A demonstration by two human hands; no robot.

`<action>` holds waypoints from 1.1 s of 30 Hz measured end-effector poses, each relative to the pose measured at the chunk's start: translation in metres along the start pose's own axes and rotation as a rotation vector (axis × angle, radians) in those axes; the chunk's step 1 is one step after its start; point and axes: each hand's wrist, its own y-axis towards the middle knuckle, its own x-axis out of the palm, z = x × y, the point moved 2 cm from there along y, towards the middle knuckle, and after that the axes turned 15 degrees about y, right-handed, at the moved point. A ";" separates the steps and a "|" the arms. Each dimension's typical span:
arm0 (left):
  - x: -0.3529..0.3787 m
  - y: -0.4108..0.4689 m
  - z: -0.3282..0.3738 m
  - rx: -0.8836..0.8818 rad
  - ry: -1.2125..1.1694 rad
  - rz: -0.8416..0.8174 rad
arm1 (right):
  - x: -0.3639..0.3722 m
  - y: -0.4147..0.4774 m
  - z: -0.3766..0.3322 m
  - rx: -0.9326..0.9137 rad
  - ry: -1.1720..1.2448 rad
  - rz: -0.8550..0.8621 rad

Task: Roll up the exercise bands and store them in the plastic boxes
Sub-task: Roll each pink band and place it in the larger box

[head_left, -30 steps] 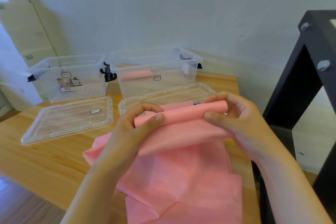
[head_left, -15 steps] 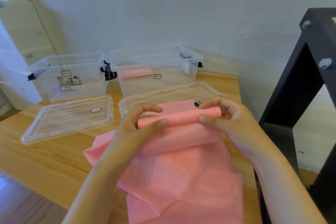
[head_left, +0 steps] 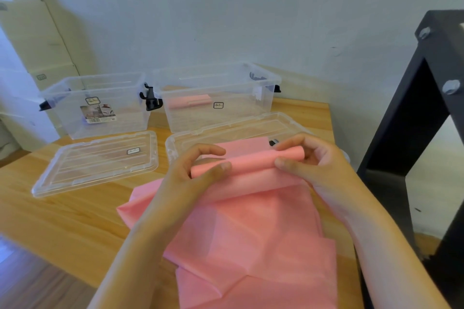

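Pink exercise band (head_left: 251, 228) mid-roll, ends pinched by left hand (head_left: 190, 173) and right hand (head_left: 316, 165); next, likely winding evenly toward the near tail.

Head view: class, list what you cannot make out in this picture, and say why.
1. Pink band: head view, near end cut off by the bottom edge.
2. Right lid: head view, near part hidden behind the band, left hand and right hand.
3. Label on the left box: head view, print too small to read.
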 end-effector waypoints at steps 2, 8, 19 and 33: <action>0.000 0.000 0.002 -0.001 -0.025 -0.001 | 0.000 0.000 0.000 -0.022 0.005 -0.018; 0.001 0.000 0.011 0.086 -0.032 0.079 | -0.001 -0.001 0.004 0.105 -0.053 -0.040; -0.001 0.002 0.004 0.049 -0.042 0.024 | 0.003 -0.002 -0.002 -0.012 0.066 -0.032; -0.005 -0.002 0.013 0.123 -0.011 0.141 | 0.003 -0.003 -0.002 0.074 0.007 -0.094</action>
